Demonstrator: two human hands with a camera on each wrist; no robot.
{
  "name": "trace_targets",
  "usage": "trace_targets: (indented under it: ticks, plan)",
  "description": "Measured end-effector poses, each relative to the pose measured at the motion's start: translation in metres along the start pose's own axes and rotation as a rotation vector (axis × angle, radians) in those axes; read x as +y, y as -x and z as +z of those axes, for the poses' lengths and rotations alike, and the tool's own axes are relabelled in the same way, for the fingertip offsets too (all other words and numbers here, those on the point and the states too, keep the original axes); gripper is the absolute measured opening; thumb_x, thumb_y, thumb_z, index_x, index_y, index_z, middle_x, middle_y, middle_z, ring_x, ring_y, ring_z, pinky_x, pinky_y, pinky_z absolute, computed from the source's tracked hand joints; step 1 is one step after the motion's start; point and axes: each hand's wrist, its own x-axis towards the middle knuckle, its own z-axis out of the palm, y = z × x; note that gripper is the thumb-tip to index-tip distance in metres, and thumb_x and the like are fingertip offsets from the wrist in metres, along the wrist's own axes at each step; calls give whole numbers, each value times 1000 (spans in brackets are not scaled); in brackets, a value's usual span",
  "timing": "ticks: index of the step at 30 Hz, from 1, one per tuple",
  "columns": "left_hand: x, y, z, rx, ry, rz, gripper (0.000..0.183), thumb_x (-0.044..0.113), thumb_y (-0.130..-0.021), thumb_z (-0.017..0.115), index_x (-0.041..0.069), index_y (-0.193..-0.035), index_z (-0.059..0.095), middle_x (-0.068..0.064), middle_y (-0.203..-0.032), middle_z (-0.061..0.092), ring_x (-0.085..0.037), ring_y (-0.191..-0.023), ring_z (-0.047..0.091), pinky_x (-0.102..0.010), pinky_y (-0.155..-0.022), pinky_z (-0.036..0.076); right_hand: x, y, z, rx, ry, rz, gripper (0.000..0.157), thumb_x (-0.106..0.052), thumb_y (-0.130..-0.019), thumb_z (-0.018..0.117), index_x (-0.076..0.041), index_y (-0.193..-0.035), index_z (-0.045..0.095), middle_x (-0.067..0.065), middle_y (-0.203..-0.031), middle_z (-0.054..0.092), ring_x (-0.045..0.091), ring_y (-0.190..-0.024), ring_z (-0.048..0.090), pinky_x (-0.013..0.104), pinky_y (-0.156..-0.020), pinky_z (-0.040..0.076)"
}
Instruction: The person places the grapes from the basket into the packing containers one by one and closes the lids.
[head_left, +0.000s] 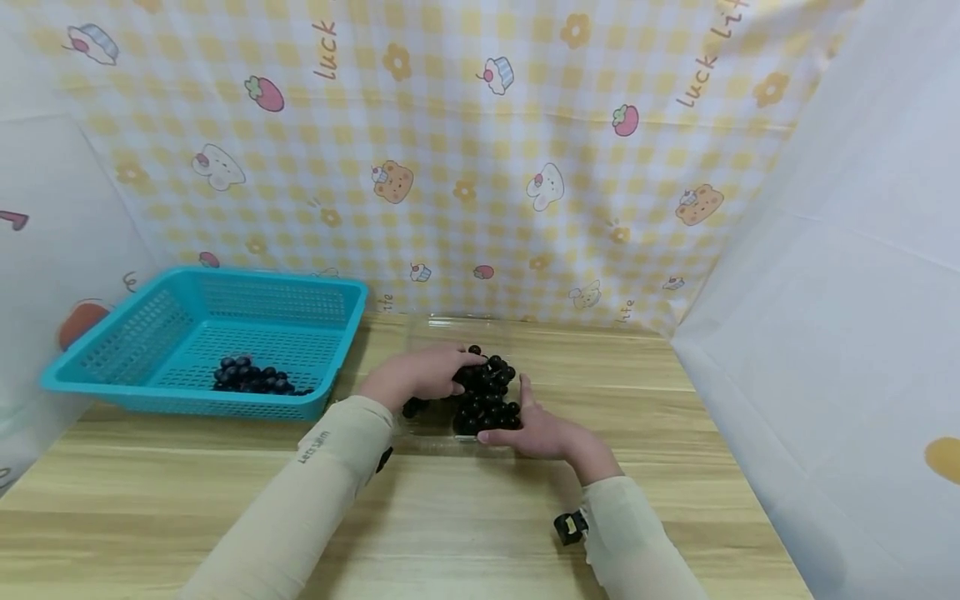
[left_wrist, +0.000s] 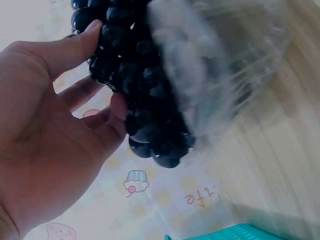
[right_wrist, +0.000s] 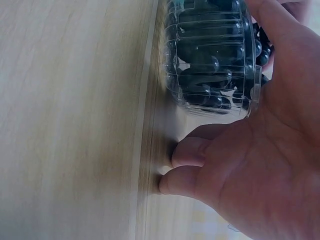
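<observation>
A clear plastic box [right_wrist: 212, 62] stands on the table with bunches of dark grapes [head_left: 487, 408] in it, some heaped above its rim. With thumb and fingers, my left hand [head_left: 431, 372] holds the upper grapes [left_wrist: 132, 85] from the left side. My right hand [head_left: 543, 432] lies against the box's front right corner, thumb and forefinger spread along it. In the right wrist view, two lower fingers [right_wrist: 182, 180] of that hand reach down to the tabletop; its other fingers are partly hidden.
A blue perforated basket [head_left: 187, 403] stands at the left with more dark grapes [head_left: 251, 377] in it. Behind the wooden table [head_left: 465, 525] hangs a yellow checked cloth [head_left: 465, 142]. White sheeting [head_left: 840, 292] borders the right side.
</observation>
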Motion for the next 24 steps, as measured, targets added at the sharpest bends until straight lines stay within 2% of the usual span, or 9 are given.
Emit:
trace_targets:
  ticks: [6,12,15,20,24]
  plan:
    - [-1,-6,10,36,-88,47,62,17,-106,67,25,-163,45,-16,-160,50,-37,-146,52,-52,-123,45,0,-1,-1,3,-6,9,142,-80,-85,70,-12,-168,-23,33,-168,34,47,-159,34,62,-128,34]
    - [2,-6,11,33,-59,20,61,18,-107,65,27,-164,45,-14,-160,51,-36,-148,50,-53,-124,44,2,-2,0,5,0,3,143,-81,-85,70,-11,-168,-23,33,-169,32,46,-159,33,61,-128,34]
    - [4,-5,10,23,-40,6,64,18,-107,63,25,-166,40,-15,-163,48,-37,-152,47,-54,-126,41,2,-2,0,5,0,-6,142,-80,-85,70,-10,-168,-23,34,-168,31,47,-159,33,60,-128,34]
    - [4,-4,5,49,-8,-18,71,24,-107,65,22,-170,31,-15,-171,39,-36,-156,42,-55,-128,39,2,0,1,4,-10,-15,140,-77,-87,70,-11,-168,-24,34,-166,35,47,-158,35,61,-127,36]
    - [2,0,-3,67,-18,-48,70,28,-106,68,24,-167,36,-14,-171,40,-36,-155,45,-56,-125,42,0,0,2,2,-10,-19,140,-76,-88,71,-12,-168,-24,33,-165,38,47,-157,37,61,-126,37]
